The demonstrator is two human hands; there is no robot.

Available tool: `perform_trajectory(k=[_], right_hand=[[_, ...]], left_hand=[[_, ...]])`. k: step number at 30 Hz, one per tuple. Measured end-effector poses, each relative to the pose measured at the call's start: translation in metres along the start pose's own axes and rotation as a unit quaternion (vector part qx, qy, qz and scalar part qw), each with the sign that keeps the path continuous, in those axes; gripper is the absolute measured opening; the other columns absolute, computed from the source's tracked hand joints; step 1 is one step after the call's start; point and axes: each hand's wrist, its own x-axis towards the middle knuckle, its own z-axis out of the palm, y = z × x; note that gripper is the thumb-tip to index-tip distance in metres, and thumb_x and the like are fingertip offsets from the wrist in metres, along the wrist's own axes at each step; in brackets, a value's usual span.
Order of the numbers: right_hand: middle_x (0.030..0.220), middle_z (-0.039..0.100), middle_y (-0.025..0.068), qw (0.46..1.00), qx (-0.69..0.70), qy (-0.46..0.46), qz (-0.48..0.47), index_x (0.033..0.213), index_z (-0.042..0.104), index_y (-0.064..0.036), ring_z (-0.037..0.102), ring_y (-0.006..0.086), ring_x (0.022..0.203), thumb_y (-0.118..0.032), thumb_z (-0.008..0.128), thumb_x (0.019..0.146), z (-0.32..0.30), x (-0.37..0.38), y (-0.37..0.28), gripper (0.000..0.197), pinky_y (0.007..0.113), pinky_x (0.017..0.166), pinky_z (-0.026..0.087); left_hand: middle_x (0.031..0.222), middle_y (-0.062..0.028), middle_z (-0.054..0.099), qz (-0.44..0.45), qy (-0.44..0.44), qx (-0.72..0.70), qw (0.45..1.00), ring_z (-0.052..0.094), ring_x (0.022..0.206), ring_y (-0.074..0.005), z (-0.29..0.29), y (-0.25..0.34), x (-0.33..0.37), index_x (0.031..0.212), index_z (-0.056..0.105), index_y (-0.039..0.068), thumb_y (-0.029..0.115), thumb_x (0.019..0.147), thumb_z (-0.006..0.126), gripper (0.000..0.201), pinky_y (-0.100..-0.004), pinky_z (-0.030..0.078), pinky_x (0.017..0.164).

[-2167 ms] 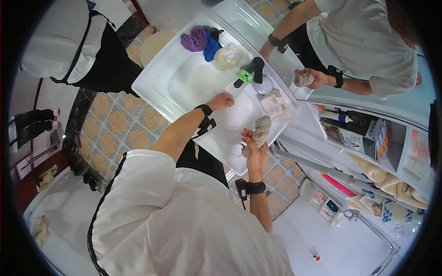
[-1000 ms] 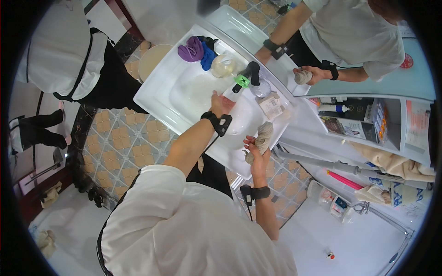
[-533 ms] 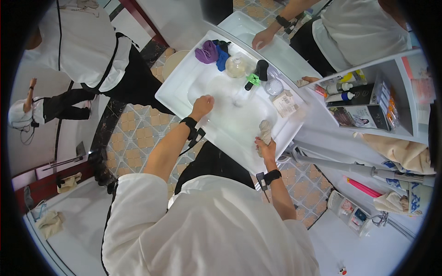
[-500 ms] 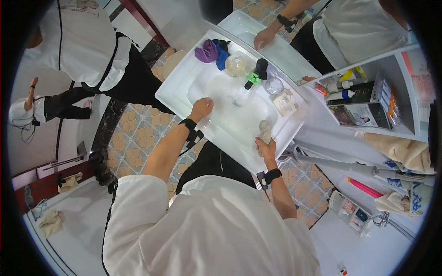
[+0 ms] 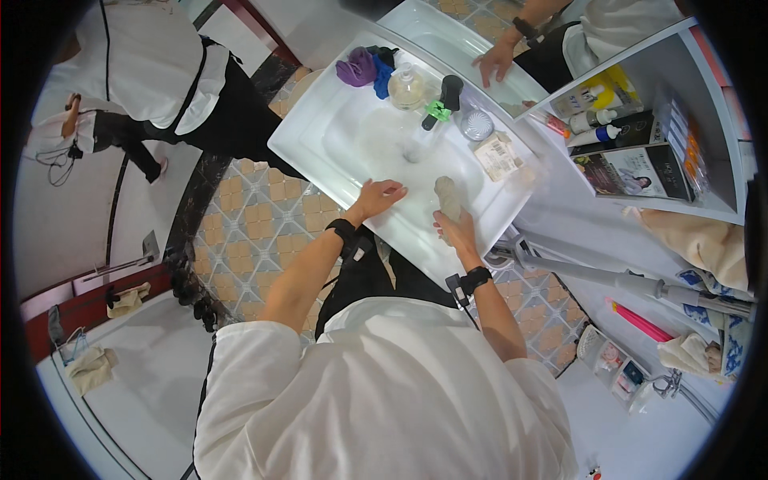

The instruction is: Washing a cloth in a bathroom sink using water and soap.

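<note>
A bunched, wet-looking beige-grey cloth [image 5: 448, 198], long and rounded at its top like a sock, sticks up out of my right hand [image 5: 454, 230]. My fingers are wrapped round its lower end, over the near right part of the white washbasin [image 5: 320, 140]. Over the basin's near left rim is my left hand [image 5: 379, 198], its fingers loosely apart with nothing in them. Cloudy water or suds lie in the basin around the drain [image 5: 411, 152]. Purple cloth [image 5: 357, 69] and blue cloth [image 5: 382, 77] are heaped at the far left corner.
Along the basin's back stand a clear round bottle [image 5: 406, 86], a dark tap [image 5: 450, 94] with a green piece, a ribbed glass dish [image 5: 478, 125] and a pale box [image 5: 498, 156]. A mirror hangs behind. An open cabinet [image 5: 716, 144] and grey pipe [image 5: 592, 276] are at right.
My left hand has moved right and nearer, its fingers loosening. My right hand has raised the cloth and shifted it left, farther over the basin.
</note>
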Motion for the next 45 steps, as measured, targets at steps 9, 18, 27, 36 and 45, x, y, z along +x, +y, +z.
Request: perform_trajectory(k=[9, 18, 27, 36, 45], right_hand=[[0.089, 0.060, 0.0115, 0.948, -0.251, -0.034, -0.194, 0.093, 0.059, -0.0031, 0.057, 0.0215, 0.082, -0.030, 0.065, 0.068, 0.055, 0.022, -0.021, 0.037, 0.029, 0.071, 0.045], [0.098, 0.055, 0.0099, 0.853, 0.522, -0.007, 0.031, 0.107, 0.050, 0.0013, 0.051, 0.0219, 0.094, -0.023, 0.039, 0.085, 0.040, 0.116, -0.009, 0.035, 0.032, 0.086, 0.040], [0.105, 0.049, 0.0155, 0.757, 0.649, -0.025, 0.079, 0.107, 0.044, 0.0023, 0.046, 0.0282, 0.101, -0.025, 0.035, 0.087, 0.070, 0.171, -0.007, 0.035, 0.039, 0.090, 0.038], [0.069, 0.052, 0.0085, 0.724, 0.675, -0.041, 0.137, 0.076, 0.051, -0.0012, 0.052, 0.0224, 0.070, -0.020, 0.047, 0.082, 0.109, 0.192, -0.011, 0.021, 0.030, 0.065, 0.046], [0.048, 0.031, -0.0057, 0.836, 0.524, -0.056, 0.154, 0.065, 0.040, -0.0127, 0.023, 0.0062, 0.034, -0.028, 0.045, 0.086, 0.099, 0.205, -0.011, 0.026, 0.017, 0.030, 0.018]], left_hand=[[0.096, -0.0097, 0.055, -0.120, -0.018, -0.553, 0.824, 0.054, 0.089, -0.0185, -0.003, 0.023, -0.005, 0.103, 0.049, 0.002, 0.032, 0.075, 0.059, 0.043, -0.0320, 0.044, 0.077], [0.082, -0.0110, 0.055, -0.196, 0.097, -0.687, 0.693, 0.055, 0.074, -0.0227, -0.040, -0.034, -0.006, 0.095, 0.047, -0.001, 0.018, 0.075, 0.055, 0.028, -0.0356, 0.047, 0.070], [0.085, -0.0106, 0.055, -0.175, 0.021, -0.629, 0.757, 0.057, 0.077, -0.0210, -0.042, -0.037, -0.007, 0.097, 0.045, 0.000, 0.017, 0.076, 0.056, 0.030, -0.0339, 0.048, 0.073], [0.086, -0.0107, 0.056, -0.174, -0.041, -0.639, 0.748, 0.058, 0.078, -0.0204, -0.046, -0.050, -0.006, 0.099, 0.044, 0.001, 0.018, 0.077, 0.057, 0.031, -0.0325, 0.048, 0.074], [0.087, -0.0106, 0.056, -0.157, -0.061, -0.637, 0.753, 0.058, 0.078, -0.0186, -0.053, -0.048, 0.006, 0.099, 0.045, -0.001, 0.014, 0.078, 0.055, 0.027, -0.0300, 0.049, 0.071]])
